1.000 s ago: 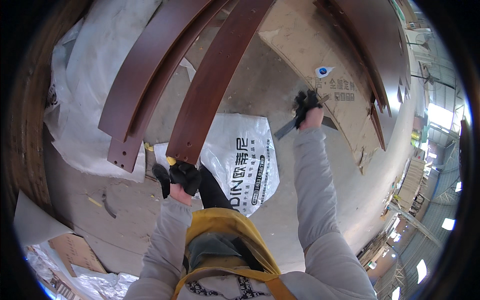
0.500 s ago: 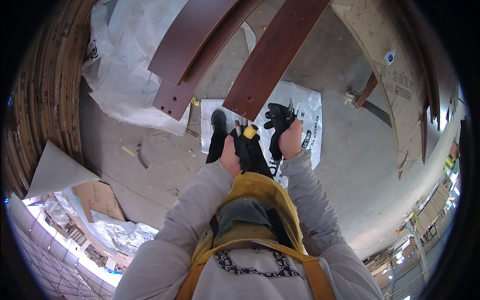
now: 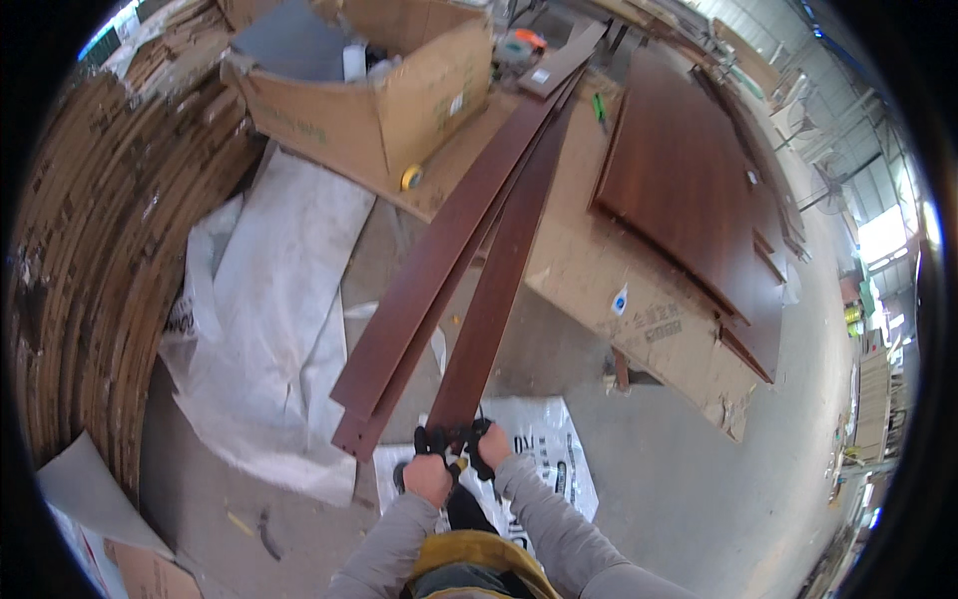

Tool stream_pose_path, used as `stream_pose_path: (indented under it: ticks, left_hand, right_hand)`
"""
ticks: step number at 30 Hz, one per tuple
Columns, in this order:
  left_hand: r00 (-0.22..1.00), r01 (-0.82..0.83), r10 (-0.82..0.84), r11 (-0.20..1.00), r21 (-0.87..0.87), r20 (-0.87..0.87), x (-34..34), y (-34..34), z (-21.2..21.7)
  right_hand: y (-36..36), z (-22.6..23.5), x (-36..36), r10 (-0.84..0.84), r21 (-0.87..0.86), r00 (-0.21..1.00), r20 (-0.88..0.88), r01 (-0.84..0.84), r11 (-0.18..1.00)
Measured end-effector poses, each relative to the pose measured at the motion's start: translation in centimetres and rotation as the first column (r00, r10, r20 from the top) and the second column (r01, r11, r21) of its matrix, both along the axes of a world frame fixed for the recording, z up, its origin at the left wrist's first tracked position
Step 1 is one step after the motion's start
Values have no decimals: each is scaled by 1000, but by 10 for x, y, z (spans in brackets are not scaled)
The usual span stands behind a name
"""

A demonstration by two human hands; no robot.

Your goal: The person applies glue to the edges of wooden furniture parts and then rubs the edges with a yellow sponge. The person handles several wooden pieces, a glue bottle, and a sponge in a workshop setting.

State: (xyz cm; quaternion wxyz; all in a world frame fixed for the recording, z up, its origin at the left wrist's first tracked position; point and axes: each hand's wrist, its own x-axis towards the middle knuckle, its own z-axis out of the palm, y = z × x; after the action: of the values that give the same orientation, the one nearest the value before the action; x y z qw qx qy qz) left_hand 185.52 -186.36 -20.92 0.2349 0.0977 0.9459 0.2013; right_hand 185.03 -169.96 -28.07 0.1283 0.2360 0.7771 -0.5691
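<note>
A long reddish-brown wooden board (image 3: 489,309) slopes toward me from a support farther off. Both hands are at its near end, in black gloves that leave some skin bare. My left hand (image 3: 427,477) is closed at the left of the end, beside a small yellow piece (image 3: 457,467); what its fingers hold is hidden. My right hand (image 3: 489,446) is closed at the right corner, and a thin dark tip rises by it. What it grips is too small to make out. To the left lie more boards (image 3: 414,319), stacked, with holes in the lower one's end.
A cardboard box (image 3: 429,110) and a yellow tape roll (image 3: 411,178) stand beyond the boards. Wide brown panels (image 3: 679,190) rest on a cardboard-covered surface (image 3: 589,280) at right. White sheeting (image 3: 269,349) lies at left beside stacked curved-looking strips (image 3: 100,280). Printed plastic (image 3: 559,449) lies underfoot.
The view has tilted up, bringing the boards' far ends, the box and the panels into sight. Both hands have come together at the board's near end; the right hand's fingers have closed.
</note>
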Motion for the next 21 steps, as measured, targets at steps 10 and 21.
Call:
stream_pose_path:
  ticks: [10,21]
  left_hand:
    - [978,-133,148,985,110,-147,-38,-36,24]
    - [632,-749,137,363,555,763,-188,-149,-69]
  right_hand:
    - [-13,-45,7,-57,-185,995,77,70,980]
    - [-7,29,2,-88,-305,982,164,136,943]
